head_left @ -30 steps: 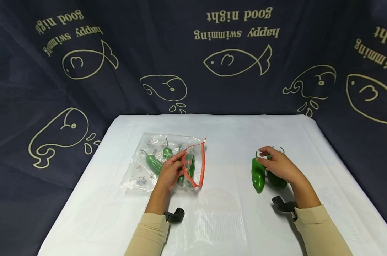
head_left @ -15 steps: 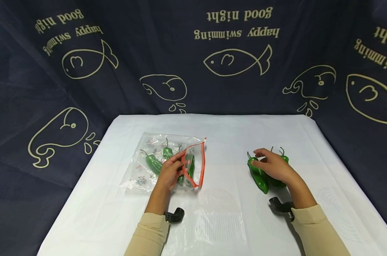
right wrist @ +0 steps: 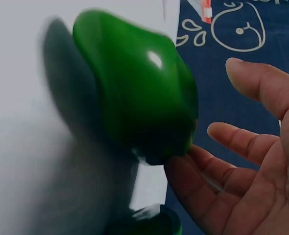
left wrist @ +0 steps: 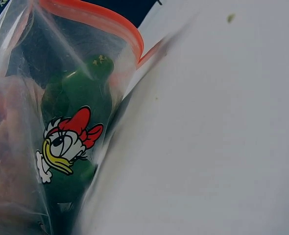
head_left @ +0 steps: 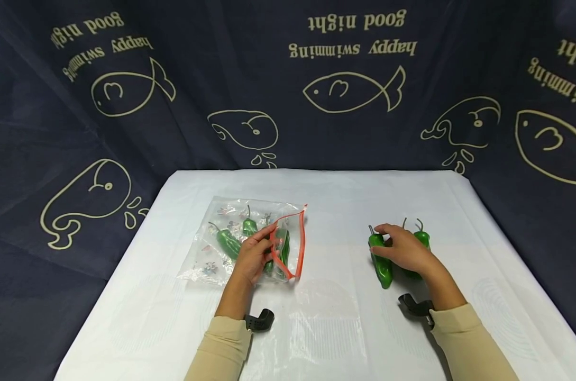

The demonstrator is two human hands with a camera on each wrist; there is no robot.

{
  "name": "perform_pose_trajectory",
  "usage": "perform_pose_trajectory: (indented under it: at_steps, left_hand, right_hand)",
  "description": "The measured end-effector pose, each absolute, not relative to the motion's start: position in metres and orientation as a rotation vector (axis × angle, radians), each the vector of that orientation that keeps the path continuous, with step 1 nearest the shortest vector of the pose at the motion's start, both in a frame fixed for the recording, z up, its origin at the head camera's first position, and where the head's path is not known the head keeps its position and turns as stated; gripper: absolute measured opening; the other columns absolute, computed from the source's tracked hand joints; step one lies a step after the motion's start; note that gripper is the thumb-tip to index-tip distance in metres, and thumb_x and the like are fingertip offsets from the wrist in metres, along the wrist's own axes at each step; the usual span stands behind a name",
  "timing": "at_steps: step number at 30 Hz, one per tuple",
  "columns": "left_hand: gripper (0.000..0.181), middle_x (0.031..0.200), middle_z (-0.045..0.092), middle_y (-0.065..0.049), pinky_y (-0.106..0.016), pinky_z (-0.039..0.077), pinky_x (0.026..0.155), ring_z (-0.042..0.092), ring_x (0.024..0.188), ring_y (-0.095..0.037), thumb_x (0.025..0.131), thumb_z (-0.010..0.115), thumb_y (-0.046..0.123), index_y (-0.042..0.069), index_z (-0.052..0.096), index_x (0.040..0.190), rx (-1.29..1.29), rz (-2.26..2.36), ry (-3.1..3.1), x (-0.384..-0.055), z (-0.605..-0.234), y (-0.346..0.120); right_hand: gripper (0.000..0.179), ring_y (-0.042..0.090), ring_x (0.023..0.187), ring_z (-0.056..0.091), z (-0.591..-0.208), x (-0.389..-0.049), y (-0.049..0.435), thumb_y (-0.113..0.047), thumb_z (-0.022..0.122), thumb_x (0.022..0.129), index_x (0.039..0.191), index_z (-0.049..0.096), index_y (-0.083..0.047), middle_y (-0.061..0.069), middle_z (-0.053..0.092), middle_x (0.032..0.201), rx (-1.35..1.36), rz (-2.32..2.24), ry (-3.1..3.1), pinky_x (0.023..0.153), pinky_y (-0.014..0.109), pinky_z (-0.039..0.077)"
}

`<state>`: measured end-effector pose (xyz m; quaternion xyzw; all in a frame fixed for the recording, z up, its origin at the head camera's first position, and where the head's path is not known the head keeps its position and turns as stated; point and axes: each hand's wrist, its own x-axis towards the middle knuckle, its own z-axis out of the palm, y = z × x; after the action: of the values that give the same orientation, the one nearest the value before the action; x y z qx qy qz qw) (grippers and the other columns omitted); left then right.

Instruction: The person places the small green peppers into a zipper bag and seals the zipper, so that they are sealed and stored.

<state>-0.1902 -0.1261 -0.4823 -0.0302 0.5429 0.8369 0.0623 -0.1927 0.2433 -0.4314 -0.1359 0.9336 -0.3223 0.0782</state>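
Note:
On the left of the table lies a clear zip bag point(head_left: 199, 267) with a red zip rim, its mouth gaping to the right. Several green peppers point(head_left: 228, 243) are inside it. My left hand point(head_left: 252, 258) holds the bag near its mouth, partly seen through the plastic in the left wrist view, beside a pepper point(left wrist: 81, 93). On the right, my right hand point(head_left: 407, 250) reaches over a green pepper point(head_left: 382, 270), thumb lifted apart from the fingers. Its lower fingers appear to touch this pepper point(right wrist: 134, 78) in the right wrist view. Another green pepper point(head_left: 423, 239) lies partly hidden under that hand.
A white cloth covers the table point(head_left: 330, 222). Behind it hangs a dark blue curtain point(head_left: 288, 143) with fish and whale drawings. A black wrist mount point(head_left: 261, 320) sits on the left wrist, a similar mount point(head_left: 415, 306) on the right.
My right hand has moved slightly left. The pepper under it shifted left and turned, its tip swinging right and then back left. The left hand and bag have stayed still.

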Motion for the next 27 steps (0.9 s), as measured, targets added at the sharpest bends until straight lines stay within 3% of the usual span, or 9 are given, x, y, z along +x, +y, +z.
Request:
perform_pose_trajectory:
  at_steps: [15,22,27]
  left_hand:
    - [0.048,0.143,0.051,-0.017,-0.021,0.057,0.065,0.069,0.093,-0.013,0.094,0.048,-0.005,0.0,0.053,0.142,-0.118,2.533,1.636,-0.19,-0.482,-0.125]
    - [0.048,0.134,0.057,-0.014,-0.021,0.057,0.065,0.07,0.092,-0.014,0.093,0.048,-0.006,0.0,0.055,0.14,-0.133,2.547,1.627,-0.191,-0.483,-0.125]
    - [0.047,0.14,0.054,-0.017,-0.021,0.057,0.065,0.07,0.092,-0.013,0.094,0.047,-0.007,0.0,0.055,0.14,-0.129,2.553,1.623,-0.191,-0.484,-0.125]
  right_hand:
    - [0.063,0.035,0.107,0.056,-0.443,-0.197,0.231,-0.025,0.076,0.087,0.138,0.051,0.001,0.026,0.052,0.132,-0.461,-0.895,2.751,0.089,0.053,0.047]
    - [0.061,0.033,0.103,0.056,-0.442,-0.197,0.23,-0.017,0.074,0.086,0.139,0.05,-0.001,0.024,0.052,0.129,-0.472,-0.907,2.741,0.085,0.05,0.048]
    - [0.054,0.038,0.108,0.057,-0.442,-0.199,0.231,-0.009,0.07,0.086,0.135,0.05,-0.001,0.023,0.052,0.13,-0.487,-0.999,2.678,0.085,0.049,0.051]
